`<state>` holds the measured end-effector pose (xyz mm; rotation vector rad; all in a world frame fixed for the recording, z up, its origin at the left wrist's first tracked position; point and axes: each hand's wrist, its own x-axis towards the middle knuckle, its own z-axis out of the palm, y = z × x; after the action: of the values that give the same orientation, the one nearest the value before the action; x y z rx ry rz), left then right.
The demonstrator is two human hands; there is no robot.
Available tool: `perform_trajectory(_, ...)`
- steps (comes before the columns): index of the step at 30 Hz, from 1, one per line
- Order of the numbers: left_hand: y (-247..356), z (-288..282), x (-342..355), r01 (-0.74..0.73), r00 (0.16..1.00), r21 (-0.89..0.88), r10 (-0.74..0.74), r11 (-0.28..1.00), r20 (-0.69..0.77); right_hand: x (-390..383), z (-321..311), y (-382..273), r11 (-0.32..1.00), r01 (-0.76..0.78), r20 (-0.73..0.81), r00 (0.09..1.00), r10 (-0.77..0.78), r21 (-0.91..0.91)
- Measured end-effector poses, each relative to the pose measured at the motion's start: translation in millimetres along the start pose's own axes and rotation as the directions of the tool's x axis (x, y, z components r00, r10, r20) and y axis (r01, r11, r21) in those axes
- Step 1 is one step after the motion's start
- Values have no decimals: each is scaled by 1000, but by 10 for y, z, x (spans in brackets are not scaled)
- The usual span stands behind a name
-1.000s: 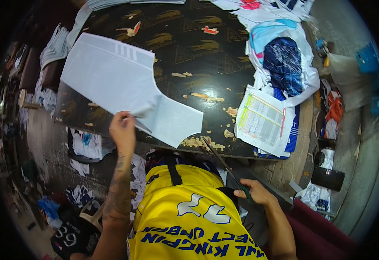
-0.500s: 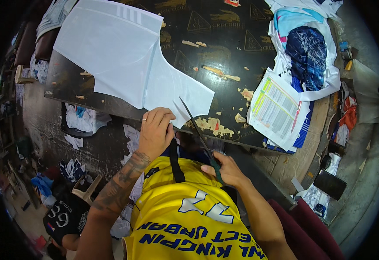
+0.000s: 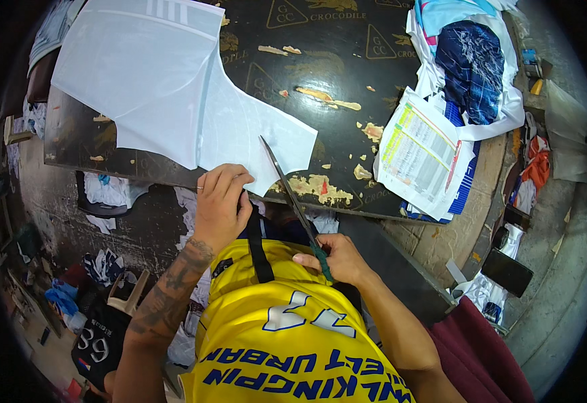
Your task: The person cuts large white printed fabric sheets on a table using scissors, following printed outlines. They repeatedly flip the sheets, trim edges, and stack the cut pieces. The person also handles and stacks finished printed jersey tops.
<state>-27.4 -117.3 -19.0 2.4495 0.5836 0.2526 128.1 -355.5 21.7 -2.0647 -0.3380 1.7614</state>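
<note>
A large white fabric piece [image 3: 149, 80] with curved cut-outs and pale stripes at its top lies on the dark table. My left hand [image 3: 221, 198] is closed at its near edge, fingers together on the cloth and thumb beneath; a ring shows on one finger. My right hand [image 3: 340, 258] grips the dark green handle of long-bladed scissors [image 3: 285, 180]. Their dark blades slant up and left over the narrow right part of the fabric, close together, tips resting on or just above it. The lower handle is partly hidden by my fingers.
The dark tabletop [image 3: 293, 80] has worn, peeling patches. At right lie printed sheets [image 3: 421, 154] with a red pen [image 3: 455, 156] and a heap of blue and white clothes [image 3: 469, 70]. A black phone-like slab [image 3: 506, 273] sits further right. Another person in black [image 3: 95, 342] is at lower left.
The scissor blades have come together from slightly apart. The table and fabric appear shifted left and up in view, with both my hands a little further left.
</note>
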Motion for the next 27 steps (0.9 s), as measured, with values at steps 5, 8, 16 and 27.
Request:
perform_trajectory(5, -8, -31, 7, 0, 1000, -24, 0, 1000, 12, 57, -16, -139, 996, 63, -50, 997, -66, -56)
perform_trajectory(8, -10, -37, 21, -6, 1000, -18, 6, 1000, 18, 109, -25, -238, 995, -34, -12, 999, 33, -97)
perform_trajectory(16, -47, -69, 62, -9, 999, -35, 10, 999, 34, 182, -39, -578, 999, 20, -51, 998, -21, -29)
perform_trajectory(27, -100, -84, 105, -14, 999, -82, 18, 997, 51, 367, -74, -959, 996, -4, -74, 997, -3, -90)
